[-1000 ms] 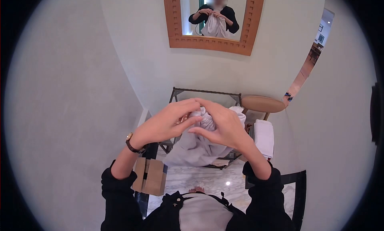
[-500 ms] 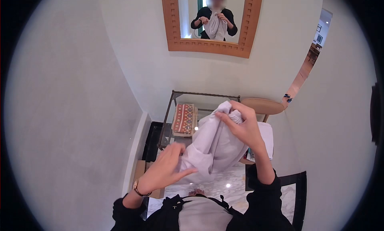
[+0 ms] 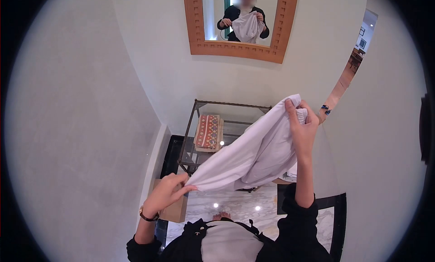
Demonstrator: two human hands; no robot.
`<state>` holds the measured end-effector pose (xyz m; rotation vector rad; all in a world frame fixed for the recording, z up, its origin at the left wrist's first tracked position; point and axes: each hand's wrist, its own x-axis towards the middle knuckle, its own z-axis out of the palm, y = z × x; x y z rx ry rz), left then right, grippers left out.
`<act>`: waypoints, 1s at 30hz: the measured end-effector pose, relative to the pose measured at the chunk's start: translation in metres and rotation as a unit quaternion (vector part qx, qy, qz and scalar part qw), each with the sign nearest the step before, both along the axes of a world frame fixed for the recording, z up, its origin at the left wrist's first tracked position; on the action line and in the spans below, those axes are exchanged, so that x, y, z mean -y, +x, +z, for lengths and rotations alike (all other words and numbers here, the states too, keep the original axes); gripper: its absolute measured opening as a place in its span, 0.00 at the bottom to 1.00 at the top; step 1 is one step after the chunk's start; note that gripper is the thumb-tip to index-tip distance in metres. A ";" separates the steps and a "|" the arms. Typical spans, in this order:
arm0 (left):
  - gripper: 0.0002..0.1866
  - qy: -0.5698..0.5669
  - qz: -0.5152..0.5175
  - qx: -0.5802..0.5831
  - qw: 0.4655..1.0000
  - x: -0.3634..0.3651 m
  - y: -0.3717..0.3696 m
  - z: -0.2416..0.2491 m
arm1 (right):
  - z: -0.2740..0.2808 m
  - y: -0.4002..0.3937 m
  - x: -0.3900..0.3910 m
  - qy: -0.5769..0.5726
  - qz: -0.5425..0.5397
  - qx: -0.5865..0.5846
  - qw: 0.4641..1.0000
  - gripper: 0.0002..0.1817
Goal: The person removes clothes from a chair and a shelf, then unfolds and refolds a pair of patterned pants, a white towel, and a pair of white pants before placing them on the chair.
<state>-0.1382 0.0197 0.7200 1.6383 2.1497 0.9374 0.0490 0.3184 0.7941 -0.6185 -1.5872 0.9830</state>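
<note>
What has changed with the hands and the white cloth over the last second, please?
The hands parted: the right hand rose to the right with the bunched end of the white cloth, while the left hand dropped low and pinched a corner, stretching it out. This uncovered the patterned item. The glass table and mirror stayed put.

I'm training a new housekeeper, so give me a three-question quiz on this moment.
1. True or false: the right hand grips the bunched end of the white cloth.
2. Where does the left hand pinch the cloth: A) lower corner B) middle C) not at all?
3. What patterned thing lies on the glass table?

Key: 1 true; 2 A; 3 a folded patterned textile.
</note>
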 end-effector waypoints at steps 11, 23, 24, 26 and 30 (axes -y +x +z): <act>0.07 0.102 0.054 0.403 0.908 -0.001 -0.026 -0.024 | -0.010 0.008 0.006 -0.020 0.011 0.016 1.000 0.14; 0.08 0.150 -0.035 0.850 0.504 -0.014 -0.035 -0.086 | -0.018 0.004 0.021 -0.003 0.057 0.009 0.998 0.13; 0.08 0.145 -0.113 0.863 0.471 -0.013 -0.039 -0.094 | -0.018 0.004 0.022 -0.009 0.056 0.012 0.998 0.13; 0.08 0.200 -0.002 0.830 0.521 -0.004 -0.042 -0.109 | -0.018 0.004 0.025 -0.020 0.052 0.017 0.998 0.14; 0.09 0.269 0.148 0.785 0.539 -0.001 -0.033 -0.083 | -0.024 0.003 0.023 -0.023 0.026 -0.001 0.999 0.13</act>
